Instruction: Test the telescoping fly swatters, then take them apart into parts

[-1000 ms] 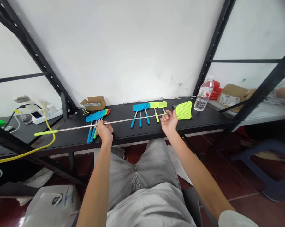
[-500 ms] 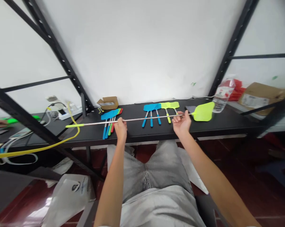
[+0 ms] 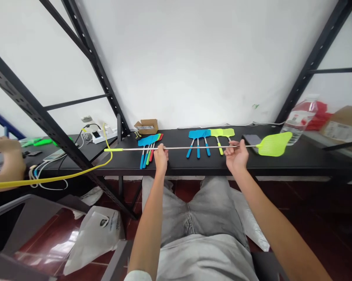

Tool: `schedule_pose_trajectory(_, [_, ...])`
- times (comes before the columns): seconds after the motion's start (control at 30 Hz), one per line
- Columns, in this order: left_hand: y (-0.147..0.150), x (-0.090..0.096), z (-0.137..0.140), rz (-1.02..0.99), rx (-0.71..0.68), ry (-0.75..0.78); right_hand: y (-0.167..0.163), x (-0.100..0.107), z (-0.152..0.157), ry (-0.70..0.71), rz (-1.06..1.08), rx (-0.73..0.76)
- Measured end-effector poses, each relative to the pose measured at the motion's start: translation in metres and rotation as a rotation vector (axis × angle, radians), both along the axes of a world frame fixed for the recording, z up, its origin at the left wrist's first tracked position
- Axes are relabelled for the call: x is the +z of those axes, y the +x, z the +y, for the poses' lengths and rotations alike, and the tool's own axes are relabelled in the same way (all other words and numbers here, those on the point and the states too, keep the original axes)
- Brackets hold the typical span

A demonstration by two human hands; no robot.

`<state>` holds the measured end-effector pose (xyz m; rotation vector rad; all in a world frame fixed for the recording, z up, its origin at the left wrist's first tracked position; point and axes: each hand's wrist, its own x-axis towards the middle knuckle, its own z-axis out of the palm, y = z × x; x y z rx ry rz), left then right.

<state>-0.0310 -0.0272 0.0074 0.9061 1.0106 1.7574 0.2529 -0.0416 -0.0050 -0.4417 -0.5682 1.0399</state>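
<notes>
A yellow-green telescopic fly swatter (image 3: 274,144) is held drawn out long and nearly level above the black table, its mesh head at the right and its handle at the left. My left hand (image 3: 161,159) is closed on the thin metal rod left of its middle. Closer to the head, my right hand (image 3: 237,156) pinches the same rod, palm turned up. Behind my left hand lies an overlapping group of blue, green and red fly swatters (image 3: 148,140). Between and beyond my hands are blue fly swatters (image 3: 198,134) and yellow-green fly swatters (image 3: 225,132), laid in a row.
A dark flat device (image 3: 252,139) lies behind the rod. A plastic bottle (image 3: 299,119) stands at the right, near a cardboard box (image 3: 347,125). A small open carton (image 3: 146,126) is at the back left. A yellow cable (image 3: 76,175) crosses the left; another person's arm (image 3: 10,158) shows there.
The whole scene has shifted right as the view turned left. The swatter now lies more level, and slightly more rod shows between my right hand and its head. Both hands keep their hold.
</notes>
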Motion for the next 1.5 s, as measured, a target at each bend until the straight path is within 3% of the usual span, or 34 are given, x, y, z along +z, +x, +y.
schedule_pose_trajectory(0.13, [-0.006, 0.0, 0.005, -0.14, 0.069, 0.098, 0.006, 0.002, 0.001, -0.012, 0.017, -0.016])
schedule_pose_trajectory(0.43, [-0.01, 0.0, 0.008, -0.306, 0.116, 0.108, 0.042, 0.022, -0.001, 0.036, -0.042, -0.231])
schedule_pose_trajectory(0.93, [0.0, -0.005, 0.005, 0.037, 0.066, 0.174, 0.03, 0.022, 0.001, -0.05, -0.003, -0.353])
schedule_pose_trajectory(1.07, [0.026, -0.003, 0.0, 0.151, -0.027, 0.187, 0.006, 0.02, 0.0, -0.054, -0.037, -0.299])
schedule_pose_trajectory(1.23, [0.059, -0.003, -0.004, 0.144, -0.12, 0.238, -0.006, 0.019, -0.002, -0.02, -0.032, -0.209])
schedule_pose_trajectory(1.37, [0.058, -0.006, -0.002, 0.118, -0.216, 0.19, 0.008, 0.023, -0.003, -0.023, -0.051, -0.147])
schedule_pose_trajectory(1.5, [0.044, -0.006, 0.002, -0.088, -0.249, 0.162, 0.032, 0.029, -0.003, -0.032, -0.02, -0.214])
